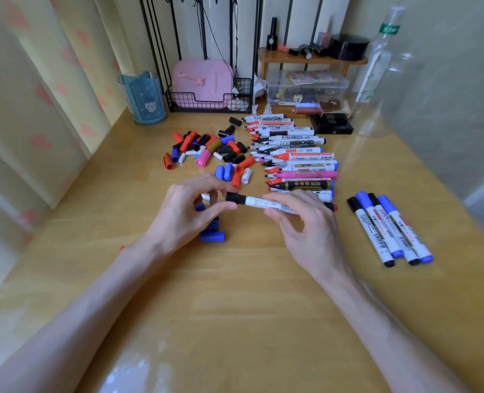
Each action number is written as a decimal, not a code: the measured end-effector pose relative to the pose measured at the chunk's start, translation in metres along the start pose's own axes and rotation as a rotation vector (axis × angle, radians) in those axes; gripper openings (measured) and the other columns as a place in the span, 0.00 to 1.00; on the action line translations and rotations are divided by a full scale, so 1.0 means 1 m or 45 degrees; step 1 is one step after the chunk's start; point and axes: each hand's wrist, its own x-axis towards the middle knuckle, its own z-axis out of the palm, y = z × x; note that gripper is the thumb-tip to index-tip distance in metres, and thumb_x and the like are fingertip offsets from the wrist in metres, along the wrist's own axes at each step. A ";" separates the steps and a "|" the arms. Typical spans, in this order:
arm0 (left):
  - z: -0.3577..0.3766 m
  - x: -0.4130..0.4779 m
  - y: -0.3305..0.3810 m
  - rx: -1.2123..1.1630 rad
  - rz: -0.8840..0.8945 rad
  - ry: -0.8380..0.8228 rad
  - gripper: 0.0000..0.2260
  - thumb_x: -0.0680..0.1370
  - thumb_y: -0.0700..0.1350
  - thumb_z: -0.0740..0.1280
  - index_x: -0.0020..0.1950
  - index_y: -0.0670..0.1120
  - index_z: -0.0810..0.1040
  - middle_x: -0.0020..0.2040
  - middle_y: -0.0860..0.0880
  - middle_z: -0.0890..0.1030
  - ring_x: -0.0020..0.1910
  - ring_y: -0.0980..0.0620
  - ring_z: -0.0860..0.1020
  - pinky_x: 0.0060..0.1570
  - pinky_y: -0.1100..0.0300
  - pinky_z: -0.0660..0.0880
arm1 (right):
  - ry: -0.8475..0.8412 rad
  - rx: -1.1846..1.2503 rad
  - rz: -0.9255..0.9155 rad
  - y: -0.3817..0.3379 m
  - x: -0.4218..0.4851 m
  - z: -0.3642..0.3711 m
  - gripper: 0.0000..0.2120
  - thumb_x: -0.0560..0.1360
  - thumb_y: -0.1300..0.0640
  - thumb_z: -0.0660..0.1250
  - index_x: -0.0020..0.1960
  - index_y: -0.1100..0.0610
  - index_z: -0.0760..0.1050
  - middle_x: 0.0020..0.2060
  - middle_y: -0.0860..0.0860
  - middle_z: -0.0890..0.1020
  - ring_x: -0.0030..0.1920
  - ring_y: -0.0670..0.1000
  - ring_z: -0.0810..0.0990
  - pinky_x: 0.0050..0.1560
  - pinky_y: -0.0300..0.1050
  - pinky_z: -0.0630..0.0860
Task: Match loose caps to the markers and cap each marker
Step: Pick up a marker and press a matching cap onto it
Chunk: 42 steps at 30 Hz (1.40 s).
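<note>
Left hand (187,211) pinch on black cap (235,198), right hand (306,222) round marker (263,204).

The work surface is a light wooden desk (235,321) with a glossy top; soft light reflects off it at the near edge. On the left hangs a pale yellow curtain (36,80) printed with pink hearts. A plain greenish wall (450,95) closes the right side. Along the back edge, from left to right, stand a translucent blue cup (143,97), a black wire basket (206,106) holding a pink case (202,80), and a small wooden shelf (311,60) over a clear plastic box (306,87). A clear bottle (382,61) stands beside the shelf.
</note>
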 end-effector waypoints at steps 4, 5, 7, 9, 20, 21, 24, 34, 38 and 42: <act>0.003 -0.009 0.003 -0.119 -0.127 0.016 0.10 0.77 0.51 0.75 0.57 0.51 0.86 0.45 0.53 0.85 0.37 0.52 0.79 0.43 0.55 0.78 | -0.016 0.006 -0.023 -0.002 0.000 0.001 0.10 0.80 0.58 0.73 0.60 0.56 0.84 0.49 0.48 0.84 0.51 0.52 0.80 0.52 0.43 0.76; 0.003 -0.011 0.003 -0.153 -0.157 0.009 0.10 0.77 0.51 0.75 0.57 0.52 0.86 0.43 0.54 0.85 0.37 0.51 0.80 0.44 0.54 0.79 | -0.021 0.006 -0.029 -0.003 0.000 0.002 0.09 0.80 0.58 0.73 0.60 0.57 0.84 0.48 0.49 0.83 0.50 0.52 0.80 0.50 0.39 0.74; 0.004 -0.013 0.002 -0.198 -0.183 -0.004 0.10 0.77 0.51 0.74 0.58 0.51 0.86 0.40 0.54 0.84 0.37 0.50 0.81 0.45 0.55 0.79 | -0.028 0.004 -0.039 -0.003 0.000 0.003 0.09 0.80 0.58 0.73 0.59 0.57 0.85 0.47 0.49 0.84 0.49 0.52 0.80 0.48 0.32 0.67; 0.005 -0.015 0.003 -0.221 -0.193 -0.021 0.09 0.78 0.50 0.74 0.57 0.51 0.86 0.39 0.54 0.84 0.37 0.48 0.81 0.44 0.57 0.79 | -0.039 0.010 -0.033 -0.002 -0.001 0.002 0.09 0.80 0.58 0.73 0.59 0.57 0.85 0.47 0.49 0.84 0.49 0.50 0.80 0.48 0.29 0.65; 0.009 -0.021 0.015 -0.133 -0.104 -0.032 0.05 0.79 0.45 0.74 0.54 0.48 0.87 0.36 0.53 0.82 0.36 0.52 0.79 0.43 0.68 0.72 | 0.009 0.061 -0.020 -0.004 -0.009 0.002 0.11 0.77 0.66 0.75 0.58 0.57 0.87 0.43 0.46 0.85 0.44 0.48 0.81 0.48 0.42 0.77; 0.009 -0.022 0.016 -0.139 -0.101 -0.027 0.04 0.80 0.44 0.74 0.53 0.48 0.87 0.36 0.52 0.82 0.36 0.51 0.79 0.43 0.68 0.73 | 0.013 0.065 -0.025 -0.004 -0.009 0.003 0.11 0.76 0.67 0.75 0.57 0.57 0.87 0.42 0.45 0.84 0.44 0.48 0.81 0.48 0.43 0.78; 0.008 -0.023 0.018 -0.084 -0.056 -0.031 0.04 0.80 0.45 0.73 0.53 0.48 0.86 0.35 0.51 0.81 0.36 0.50 0.78 0.42 0.67 0.72 | 0.008 0.082 -0.045 -0.003 -0.009 0.004 0.11 0.76 0.67 0.74 0.57 0.58 0.87 0.41 0.46 0.84 0.42 0.48 0.80 0.45 0.46 0.77; -0.001 -0.021 0.011 0.074 -0.030 -0.115 0.06 0.82 0.50 0.70 0.57 0.52 0.83 0.40 0.60 0.79 0.39 0.59 0.76 0.41 0.70 0.69 | -0.187 0.086 0.035 -0.003 -0.006 0.002 0.12 0.81 0.54 0.71 0.63 0.54 0.84 0.49 0.45 0.84 0.49 0.48 0.81 0.52 0.40 0.75; -0.004 -0.023 0.003 0.400 0.184 -0.232 0.13 0.86 0.54 0.60 0.60 0.48 0.78 0.47 0.56 0.76 0.45 0.54 0.73 0.44 0.61 0.70 | -0.227 0.032 -0.020 -0.003 -0.006 0.002 0.12 0.80 0.57 0.71 0.63 0.56 0.84 0.44 0.44 0.80 0.46 0.46 0.77 0.50 0.39 0.73; -0.001 -0.026 0.004 0.545 0.266 -0.298 0.17 0.88 0.53 0.50 0.54 0.45 0.72 0.46 0.51 0.74 0.44 0.47 0.70 0.46 0.54 0.70 | -0.214 0.018 -0.091 -0.001 -0.006 0.002 0.12 0.79 0.64 0.73 0.62 0.58 0.85 0.43 0.46 0.80 0.46 0.44 0.75 0.51 0.34 0.69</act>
